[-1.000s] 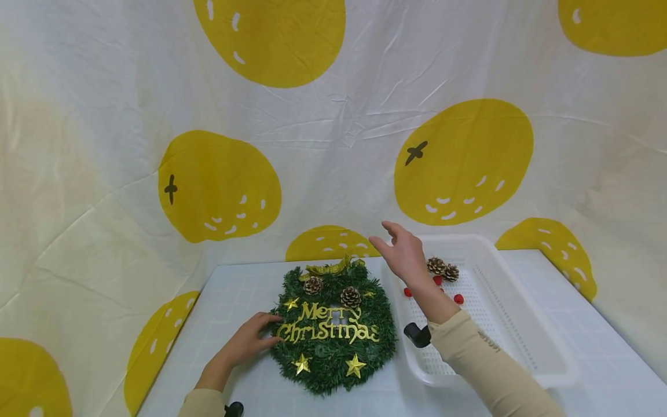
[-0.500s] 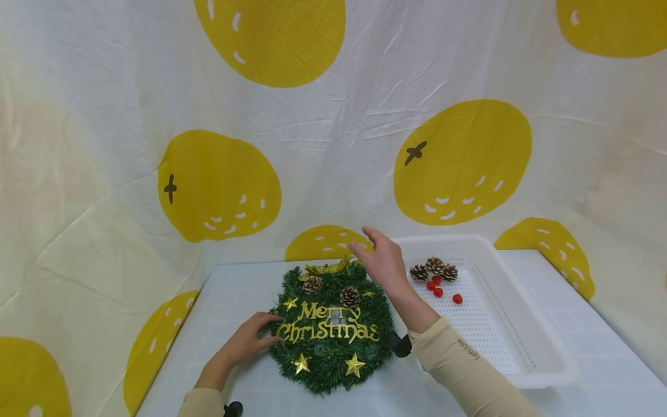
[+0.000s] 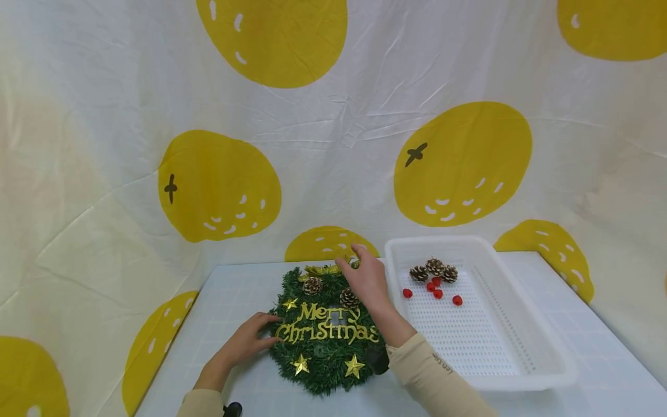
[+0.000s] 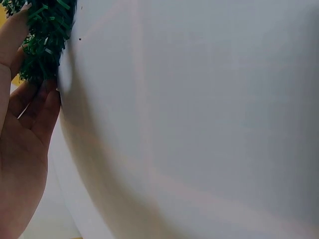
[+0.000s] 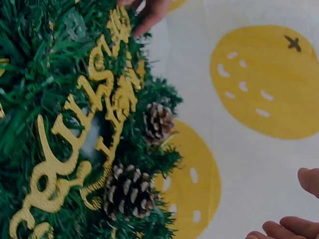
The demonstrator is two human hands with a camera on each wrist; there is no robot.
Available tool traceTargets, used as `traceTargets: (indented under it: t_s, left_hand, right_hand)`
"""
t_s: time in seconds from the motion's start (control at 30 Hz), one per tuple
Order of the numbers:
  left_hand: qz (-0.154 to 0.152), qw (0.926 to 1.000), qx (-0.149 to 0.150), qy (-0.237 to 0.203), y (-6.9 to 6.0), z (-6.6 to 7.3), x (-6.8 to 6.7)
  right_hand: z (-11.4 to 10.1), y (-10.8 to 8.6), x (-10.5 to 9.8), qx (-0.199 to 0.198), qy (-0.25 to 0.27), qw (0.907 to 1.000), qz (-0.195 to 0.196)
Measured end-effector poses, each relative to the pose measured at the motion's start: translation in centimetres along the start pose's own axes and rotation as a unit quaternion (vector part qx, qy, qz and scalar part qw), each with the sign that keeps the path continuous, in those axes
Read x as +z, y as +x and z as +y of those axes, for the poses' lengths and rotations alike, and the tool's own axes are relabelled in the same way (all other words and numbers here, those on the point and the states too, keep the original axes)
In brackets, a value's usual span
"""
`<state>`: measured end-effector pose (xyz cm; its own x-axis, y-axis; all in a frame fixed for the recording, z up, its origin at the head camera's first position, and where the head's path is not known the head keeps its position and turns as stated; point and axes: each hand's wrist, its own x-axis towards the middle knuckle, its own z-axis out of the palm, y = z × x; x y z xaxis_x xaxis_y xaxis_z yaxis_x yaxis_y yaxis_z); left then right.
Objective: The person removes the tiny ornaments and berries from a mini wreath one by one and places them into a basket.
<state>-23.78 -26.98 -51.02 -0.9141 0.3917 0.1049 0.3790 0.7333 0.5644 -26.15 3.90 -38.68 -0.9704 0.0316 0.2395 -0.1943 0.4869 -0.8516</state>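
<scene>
A green Christmas wreath (image 3: 324,379) lies on the table, carrying a gold "Merry Christmas" sign (image 3: 328,332), two pine cones (image 5: 129,191), gold stars (image 3: 355,366) and a gold ribbon (image 3: 320,270) at its top. My left hand (image 3: 249,340) grips the wreath's left edge; the left wrist view has the thumb over the greenery and fingers under it. Above the wreath's upper right part hovers my right hand (image 3: 366,279), fingers apart and nothing seen between them. It partly covers the ribbon and one pine cone in the head view. Fingertips (image 5: 294,229) of it show in the right wrist view.
Right of the wreath stands a white perforated basket (image 3: 482,341). Three pine cones (image 3: 434,267) and several red berries (image 3: 438,294) lie at its far left. A white curtain (image 3: 333,174) with yellow fruit prints hangs behind the table (image 3: 234,289).
My right hand has moved left and slightly down, from over the basket's left edge to over the wreath. The basket's contents are now uncovered. The left hand stays in place.
</scene>
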Motion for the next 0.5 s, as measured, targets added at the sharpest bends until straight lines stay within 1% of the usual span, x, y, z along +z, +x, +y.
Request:
traceTargets:
  t_s: [0.2, 0.43, 0.5]
  left_hand:
    - [0.003, 1.0000, -0.003, 0.003, -0.1, 0.1, 0.2]
    - [0.015, 0.9999, 0.006, 0.006, -0.2, -0.1, 0.3]
    - [0.013, 0.9999, 0.005, 0.002, -0.2, -0.2, 0.3]
  right_hand:
    - [0.7, -0.7, 1.4, 0.009, 0.001, 1.0000, -0.003]
    - [1.3, -1.2, 2.7, 0.012, 0.001, 0.9999, 0.007]
    - [1.5, -1.3, 3.0, 0.014, 0.000, 0.9999, 0.010]
